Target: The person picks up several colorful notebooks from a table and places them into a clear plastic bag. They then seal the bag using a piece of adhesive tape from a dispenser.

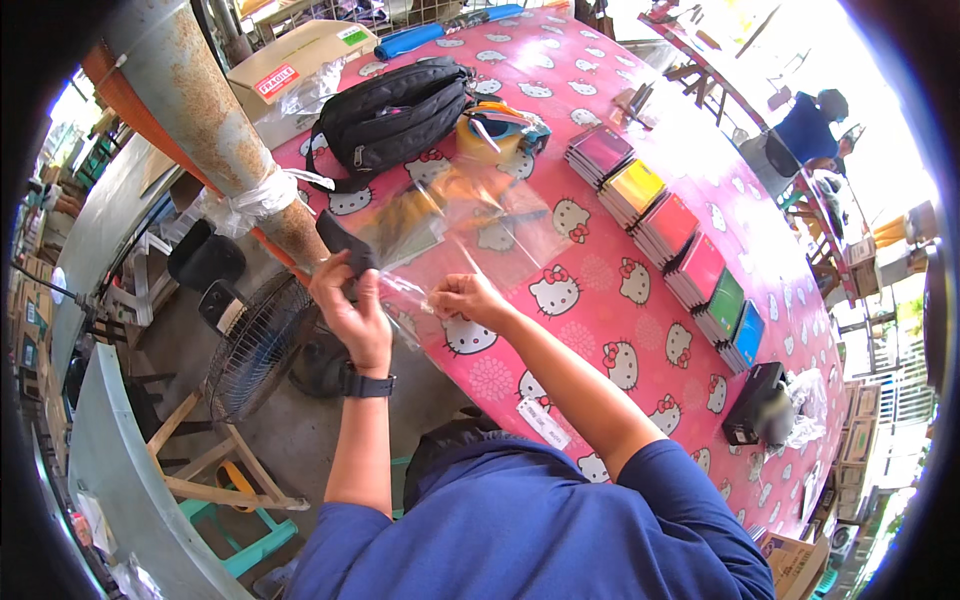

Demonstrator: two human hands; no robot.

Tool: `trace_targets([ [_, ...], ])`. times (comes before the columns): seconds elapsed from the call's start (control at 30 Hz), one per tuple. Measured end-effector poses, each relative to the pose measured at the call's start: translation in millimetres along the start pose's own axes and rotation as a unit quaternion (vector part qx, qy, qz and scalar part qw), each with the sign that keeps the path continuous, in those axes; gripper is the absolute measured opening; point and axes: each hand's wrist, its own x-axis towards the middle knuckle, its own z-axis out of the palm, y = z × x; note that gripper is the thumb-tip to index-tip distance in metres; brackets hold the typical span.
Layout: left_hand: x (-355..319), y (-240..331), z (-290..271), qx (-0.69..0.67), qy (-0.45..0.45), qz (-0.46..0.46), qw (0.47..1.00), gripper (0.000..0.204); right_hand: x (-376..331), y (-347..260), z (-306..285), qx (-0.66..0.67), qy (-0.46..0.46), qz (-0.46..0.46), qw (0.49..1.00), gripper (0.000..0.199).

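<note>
My left hand is wrapped round a dark, flat, black object whose kind I cannot make out. Transparent plastic stretches from beside it towards my right hand. The fingertips of that right hand are pinched together on the plastic's edge, just over the table's near left side. Beyond both hands, more transparent plastic bags lie flat on the pink patterned tablecloth. A yellow-orange item shows through them.
A black bag and a tape roll lie farther back. Coloured notebook stacks run along the right. A rusty post and a fan stand at left. A black device sits at right; a person is far off.
</note>
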Motion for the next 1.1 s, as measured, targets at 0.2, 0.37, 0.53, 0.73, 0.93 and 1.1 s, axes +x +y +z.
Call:
trace_targets([
  [0.2,-63.8,-32.5,31.5,0.132,-0.259,0.071,0.954,0.020,1.4,25.8,-29.2,0.438,-0.001,-0.058,0.897,0.012],
  [0.37,-78.8,-40.3,41.7,0.027,-0.188,0.014,0.982,0.019,-14.3,7.1,-19.1,-0.115,0.096,-0.080,0.985,0.026],
  [0.53,-85.0,-41.1,45.4,-0.049,-0.095,-0.095,0.990,0.018,-9.9,20.3,17.9,-0.379,0.198,-0.188,0.884,0.026],
  [0.73,-75.9,-23.7,50.2,-0.086,-0.020,-0.122,0.989,0.018,0.4,15.0,-16.9,-0.026,0.091,0.016,0.995,0.016],
  [0.93,-63.0,-16.6,53.4,0.006,-0.140,0.024,0.990,0.019,2.0,21.9,-41.7,0.301,0.064,0.015,0.951,0.021],
  [1.1,-73.3,-31.4,46.8,0.126,-0.260,0.014,0.957,0.019,-20.4,17.2,-80.9,0.506,0.201,-0.125,0.829,0.014],
])
